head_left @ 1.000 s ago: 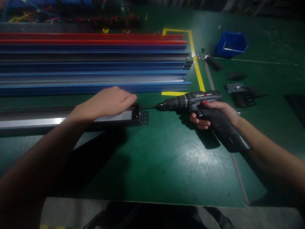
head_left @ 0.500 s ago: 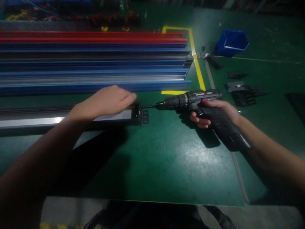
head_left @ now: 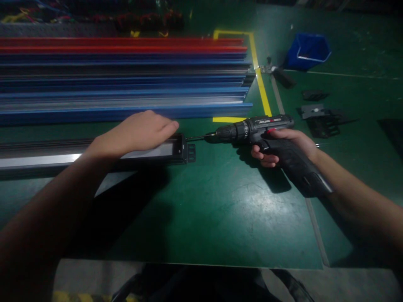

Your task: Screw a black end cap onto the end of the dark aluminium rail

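My right hand [head_left: 283,144] is wrapped round the grip of a black cordless drill [head_left: 267,126], a finger by its trigger. The drill points left, and its long thin bit [head_left: 197,138] reaches the end cap [head_left: 184,149] of a long dark metal profile [head_left: 151,157]. A slotted black tab [head_left: 191,153] sticks out from that cap. Over the profile near this end lies my left hand [head_left: 141,132], its fingers bent down over the far side and holding it. Its fingertips are hidden behind the profile.
Red, blue and dark long profiles [head_left: 126,98] lie in a row behind, beside yellow tape [head_left: 262,92]. At the right are a blue bin [head_left: 308,52], a dark-handled tool [head_left: 283,77] and several black brackets [head_left: 324,126]. The green table [head_left: 220,226] ends at its front edge.
The camera view has shifted slightly. Both hands, the drill and the profile keep the same places relative to each other.
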The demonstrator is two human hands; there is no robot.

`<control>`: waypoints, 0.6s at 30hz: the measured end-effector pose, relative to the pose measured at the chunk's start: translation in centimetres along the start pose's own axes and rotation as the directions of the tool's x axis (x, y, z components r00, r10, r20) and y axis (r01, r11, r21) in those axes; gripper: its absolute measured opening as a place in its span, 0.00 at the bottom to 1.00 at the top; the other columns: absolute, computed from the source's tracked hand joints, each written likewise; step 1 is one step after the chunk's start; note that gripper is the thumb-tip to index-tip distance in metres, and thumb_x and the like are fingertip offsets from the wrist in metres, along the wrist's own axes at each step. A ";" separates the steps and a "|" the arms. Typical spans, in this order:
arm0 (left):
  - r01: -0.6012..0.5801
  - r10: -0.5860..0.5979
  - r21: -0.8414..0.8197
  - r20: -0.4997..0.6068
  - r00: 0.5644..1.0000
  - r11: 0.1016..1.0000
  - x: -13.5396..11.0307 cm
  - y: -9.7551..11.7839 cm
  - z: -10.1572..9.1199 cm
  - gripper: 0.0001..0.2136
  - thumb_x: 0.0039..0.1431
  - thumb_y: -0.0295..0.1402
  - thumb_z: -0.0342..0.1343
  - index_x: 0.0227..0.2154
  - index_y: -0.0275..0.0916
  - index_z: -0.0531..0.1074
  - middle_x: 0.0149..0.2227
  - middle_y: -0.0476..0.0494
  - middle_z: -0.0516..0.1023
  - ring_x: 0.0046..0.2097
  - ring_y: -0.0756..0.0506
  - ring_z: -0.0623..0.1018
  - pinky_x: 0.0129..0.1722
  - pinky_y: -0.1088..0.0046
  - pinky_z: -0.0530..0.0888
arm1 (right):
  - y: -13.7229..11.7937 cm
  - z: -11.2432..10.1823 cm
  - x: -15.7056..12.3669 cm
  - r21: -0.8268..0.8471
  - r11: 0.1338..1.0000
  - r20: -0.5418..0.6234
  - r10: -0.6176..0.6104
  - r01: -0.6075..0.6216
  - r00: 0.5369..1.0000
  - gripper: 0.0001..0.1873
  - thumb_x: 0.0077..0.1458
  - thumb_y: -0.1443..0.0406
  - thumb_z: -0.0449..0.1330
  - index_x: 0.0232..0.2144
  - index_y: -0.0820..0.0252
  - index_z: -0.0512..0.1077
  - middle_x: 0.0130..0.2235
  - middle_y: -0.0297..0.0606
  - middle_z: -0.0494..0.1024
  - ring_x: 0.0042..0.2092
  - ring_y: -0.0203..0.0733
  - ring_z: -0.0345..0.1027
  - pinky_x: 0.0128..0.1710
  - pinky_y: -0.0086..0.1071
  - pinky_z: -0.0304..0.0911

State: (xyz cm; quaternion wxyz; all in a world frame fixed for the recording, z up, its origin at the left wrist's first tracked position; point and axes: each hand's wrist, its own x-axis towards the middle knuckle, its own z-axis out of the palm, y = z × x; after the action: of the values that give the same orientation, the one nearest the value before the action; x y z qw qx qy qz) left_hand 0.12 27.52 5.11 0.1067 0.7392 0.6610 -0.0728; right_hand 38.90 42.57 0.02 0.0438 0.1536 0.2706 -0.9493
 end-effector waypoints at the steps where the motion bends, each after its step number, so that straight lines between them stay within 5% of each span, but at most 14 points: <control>1: 0.005 -0.005 -0.009 -0.001 1.000 1.000 0.0 0.0 0.0 0.31 0.72 0.49 0.34 0.38 0.40 0.82 0.38 0.39 0.83 0.37 0.40 0.78 0.42 0.62 0.72 | 0.0 0.0 0.0 0.002 1.000 0.003 -0.001 0.001 1.000 0.24 0.68 0.57 0.61 0.51 0.79 0.73 0.44 0.53 0.80 0.36 0.39 0.75 0.41 0.35 0.74; 18: 0.031 -0.031 0.027 -0.003 1.000 0.999 0.2 -0.6 0.5 0.30 0.72 0.50 0.36 0.42 0.41 0.83 0.38 0.41 0.84 0.40 0.39 0.81 0.45 0.62 0.73 | 0.0 0.0 0.0 -0.008 1.000 -0.004 0.010 -0.010 1.000 0.22 0.69 0.56 0.59 0.50 0.74 0.71 0.44 0.51 0.79 0.36 0.38 0.73 0.40 0.34 0.73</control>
State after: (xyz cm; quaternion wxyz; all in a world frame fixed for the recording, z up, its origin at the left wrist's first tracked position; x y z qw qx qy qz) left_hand -0.48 27.60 4.53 0.0945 0.7305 0.6713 -0.0825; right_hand 38.87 42.59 0.05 0.0486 0.1565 0.2739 -0.9477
